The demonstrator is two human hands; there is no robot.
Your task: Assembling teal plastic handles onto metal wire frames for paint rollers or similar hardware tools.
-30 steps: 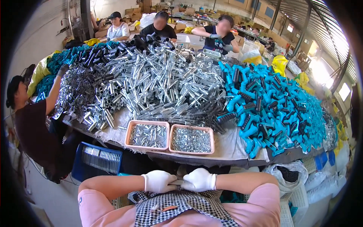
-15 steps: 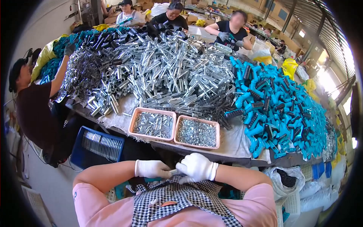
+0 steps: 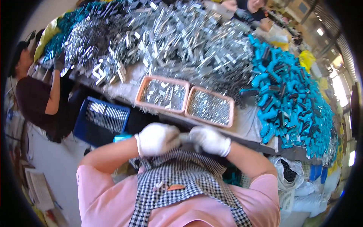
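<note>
My left hand and my right hand, both in white knit gloves, are close together in front of my checked apron. Their fingers are closed on a short silver metal tube, blurred by motion, that bridges the gap between them. Just beyond, at the table edge, are two pink trays. The left tray contains small metal pins; in the right tray lie tiny shiny metal parts.
Silver metal parts are heaped across the table, with teal-and-black handles piled at right. A blue crate of metal rods stands left below the edge. One co-worker is at left, another at far right.
The view has tilted and shifted, so the table sits higher in it. Both hands have moved forward toward the table edge, still together around the metal tube. The left co-worker's raised arm has come down.
</note>
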